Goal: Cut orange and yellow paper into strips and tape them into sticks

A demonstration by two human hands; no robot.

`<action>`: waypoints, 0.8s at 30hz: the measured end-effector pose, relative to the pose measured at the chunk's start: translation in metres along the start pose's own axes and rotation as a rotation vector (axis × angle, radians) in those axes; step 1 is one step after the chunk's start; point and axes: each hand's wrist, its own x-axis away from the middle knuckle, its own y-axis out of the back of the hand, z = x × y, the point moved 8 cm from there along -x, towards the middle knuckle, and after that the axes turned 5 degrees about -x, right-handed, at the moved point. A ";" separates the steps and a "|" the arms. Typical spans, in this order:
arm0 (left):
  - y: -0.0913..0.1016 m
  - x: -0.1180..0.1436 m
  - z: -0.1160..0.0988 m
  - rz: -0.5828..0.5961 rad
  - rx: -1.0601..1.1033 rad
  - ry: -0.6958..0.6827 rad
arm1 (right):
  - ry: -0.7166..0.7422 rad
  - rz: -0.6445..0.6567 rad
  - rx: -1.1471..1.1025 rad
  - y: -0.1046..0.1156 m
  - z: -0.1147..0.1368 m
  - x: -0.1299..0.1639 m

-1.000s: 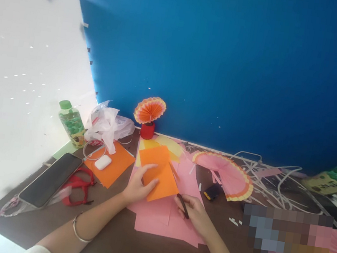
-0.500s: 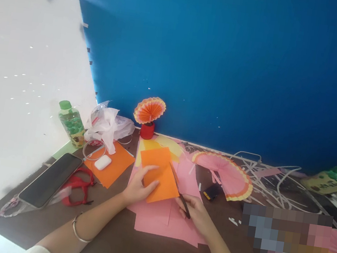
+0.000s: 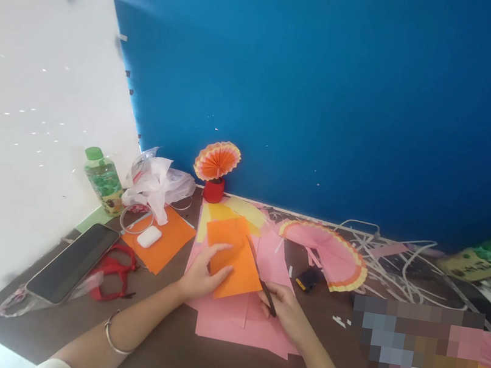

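Note:
My left hand (image 3: pixel 202 271) holds an orange paper sheet (image 3: pixel 240 263) by its left edge, lifted slightly over pink paper sheets (image 3: pixel 247 326) on the brown table (image 3: pixel 182 359). My right hand (image 3: pixel 284 310) grips dark-handled scissors (image 3: pixel 263 282). Their thin blades run up along the orange sheet's right edge. A bangle sits on my left wrist.
Left of my hands lie a phone (image 3: pixel 72 262), red scissors (image 3: pixel 115 272), a white earbud case (image 3: pixel 149 237) on orange paper and a green-capped bottle (image 3: pixel 103 178). A paper fan on a red holder (image 3: pixel 216 170), a pink fan (image 3: pixel 331 255) and white paper strips (image 3: pixel 403 266) lie by the blue wall.
The scissors' blades have risen from lying in my right hand to run along the orange sheet's right edge. The orange sheet has shifted a little to the right.

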 end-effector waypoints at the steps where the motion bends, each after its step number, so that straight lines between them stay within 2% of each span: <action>1: -0.001 0.000 0.000 0.005 0.000 -0.001 | 0.002 0.001 0.005 0.000 -0.001 0.000; 24: -0.003 0.001 -0.001 0.027 -0.005 -0.010 | 0.016 0.009 -0.025 0.001 -0.006 -0.002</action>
